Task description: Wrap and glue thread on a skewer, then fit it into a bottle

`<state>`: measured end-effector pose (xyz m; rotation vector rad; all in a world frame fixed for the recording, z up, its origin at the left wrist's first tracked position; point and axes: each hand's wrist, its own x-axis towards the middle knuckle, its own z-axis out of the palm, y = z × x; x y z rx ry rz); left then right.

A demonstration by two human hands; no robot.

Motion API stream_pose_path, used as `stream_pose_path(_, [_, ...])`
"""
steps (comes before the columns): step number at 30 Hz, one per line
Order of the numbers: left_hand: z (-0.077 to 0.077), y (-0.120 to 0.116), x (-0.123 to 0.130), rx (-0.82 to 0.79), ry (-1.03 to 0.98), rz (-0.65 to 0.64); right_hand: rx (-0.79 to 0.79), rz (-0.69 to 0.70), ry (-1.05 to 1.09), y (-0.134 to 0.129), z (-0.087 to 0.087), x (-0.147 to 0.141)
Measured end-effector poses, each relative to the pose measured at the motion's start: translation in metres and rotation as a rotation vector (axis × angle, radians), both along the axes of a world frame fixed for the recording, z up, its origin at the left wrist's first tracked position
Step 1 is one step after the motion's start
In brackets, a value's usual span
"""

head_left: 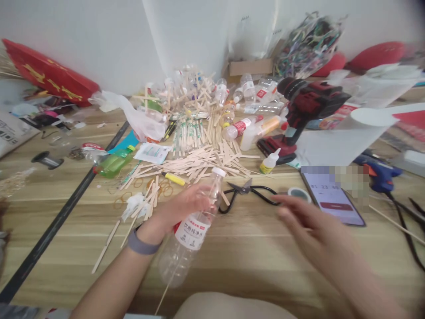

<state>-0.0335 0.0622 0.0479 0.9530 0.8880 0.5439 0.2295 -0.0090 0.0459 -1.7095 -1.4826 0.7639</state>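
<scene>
My left hand point(184, 204) is wrapped around the upper part of a clear plastic water bottle point(192, 237). The bottle has a white cap and a white and red label, and it leans with its cap away from me. A thin stick point(165, 294) shows at its lower end; whether it is inside or behind I cannot tell. My right hand point(312, 226) is slightly blurred, fingers stretched out with nothing seen in them. Its fingertips are close to the black handle of the scissors point(245, 190), which lie spread on the table. Whether they touch is unclear.
Flat wooden sticks point(195, 161) lie piled beyond the bottle, near a yellow cutter knife point(175, 178). To the right are a phone point(332, 195), a roll of tape point(299, 194), a glue bottle point(269, 161), a red drill point(295, 115) and a blue glue gun point(378, 173).
</scene>
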Motion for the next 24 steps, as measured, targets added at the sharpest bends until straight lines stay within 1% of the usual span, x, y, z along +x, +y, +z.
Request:
stream_pose_path(2, [0.000, -0.002, 0.006, 0.017, -0.056, -0.104, -0.106, 0.154, 0.304, 0.016, -0.009, -0.030])
stream_pose_path(3, [-0.001, -0.003, 0.009, 0.020, -0.084, -0.146, -0.147, 0.207, 0.466, 0.022, -0.014, -0.044])
stream_pose_path(5, [-0.002, -0.004, 0.013, 0.009, -0.148, -0.187, -0.195, 0.243, 0.773, 0.031, -0.022, -0.065])
stream_pose_path(6, [-0.003, -0.005, 0.014, -0.002, -0.174, -0.195, -0.195, 0.256, 0.903, 0.034, -0.024, -0.072])
stream_pose_path(8, [-0.005, -0.006, 0.015, -0.023, -0.199, -0.204, -0.181, 0.229, 1.037, 0.038, -0.026, -0.079])
stream_pose_path(13, [-0.011, -0.007, 0.017, -0.041, -0.169, -0.247, -0.190, 0.100, 1.110, 0.045, -0.024, -0.080])
stream_pose_path(17, [-0.014, -0.007, 0.019, 0.050, -0.135, -0.243, -0.158, 0.000, 1.140, 0.046, -0.027, -0.086])
stream_pose_path(21, [-0.009, -0.013, 0.020, 0.194, 0.022, -0.204, -0.122, -0.040, 1.132, 0.047, -0.028, -0.093])
stream_pose_path(24, [-0.002, -0.016, 0.019, 0.257, 0.133, -0.170, -0.114, -0.036, 1.096, 0.049, -0.027, -0.095])
